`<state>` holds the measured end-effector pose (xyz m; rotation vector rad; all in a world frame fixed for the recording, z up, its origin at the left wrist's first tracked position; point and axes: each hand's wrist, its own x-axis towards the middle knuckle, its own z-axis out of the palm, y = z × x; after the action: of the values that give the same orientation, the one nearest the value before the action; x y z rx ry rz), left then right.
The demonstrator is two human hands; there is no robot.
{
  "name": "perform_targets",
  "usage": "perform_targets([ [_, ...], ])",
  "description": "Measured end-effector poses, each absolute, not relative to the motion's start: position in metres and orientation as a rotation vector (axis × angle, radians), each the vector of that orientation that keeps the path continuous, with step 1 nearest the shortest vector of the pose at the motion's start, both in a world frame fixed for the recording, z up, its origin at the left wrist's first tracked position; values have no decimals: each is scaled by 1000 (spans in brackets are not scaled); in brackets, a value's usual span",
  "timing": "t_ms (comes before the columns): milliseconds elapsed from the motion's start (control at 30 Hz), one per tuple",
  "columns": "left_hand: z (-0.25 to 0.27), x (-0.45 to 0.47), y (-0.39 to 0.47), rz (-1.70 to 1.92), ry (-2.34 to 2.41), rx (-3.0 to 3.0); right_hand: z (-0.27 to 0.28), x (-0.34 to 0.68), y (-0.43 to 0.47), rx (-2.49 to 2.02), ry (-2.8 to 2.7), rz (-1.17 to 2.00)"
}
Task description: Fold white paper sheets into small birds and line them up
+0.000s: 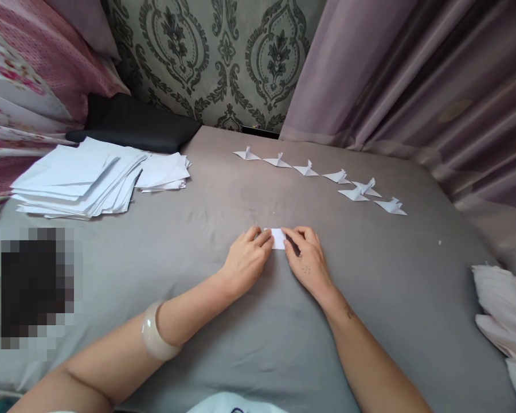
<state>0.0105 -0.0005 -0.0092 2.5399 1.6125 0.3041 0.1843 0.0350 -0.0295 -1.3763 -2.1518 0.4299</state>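
A small white piece of folded paper (278,238) lies on the grey sheet in front of me, between my two hands. My left hand (250,257) has its fingers bent over the paper's left side and covers part of it. At the right edge, the thumb and forefinger of my right hand (306,258) grip the paper. The fingertips hide its side edges. Farther back stand several folded white paper birds (308,168) with spread wings, in a slanting row.
On the left sits a large stack of white paper sheets (75,180), beside a smaller stack (163,171). Behind them is a black flat item (133,121). A patterned wall and purple curtains (395,69) border the bed. A whitish cloth (501,304) lies at the right edge.
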Motion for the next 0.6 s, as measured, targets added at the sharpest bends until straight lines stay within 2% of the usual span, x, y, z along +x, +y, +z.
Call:
perform_targets([
  [167, -9, 16, -6, 275, 1694, 2525, -26, 184, 32, -1381, -2292, 279],
  [600, -20, -14, 17, 401, 1388, 2848, -20, 182, 26, -1335, -2317, 297],
])
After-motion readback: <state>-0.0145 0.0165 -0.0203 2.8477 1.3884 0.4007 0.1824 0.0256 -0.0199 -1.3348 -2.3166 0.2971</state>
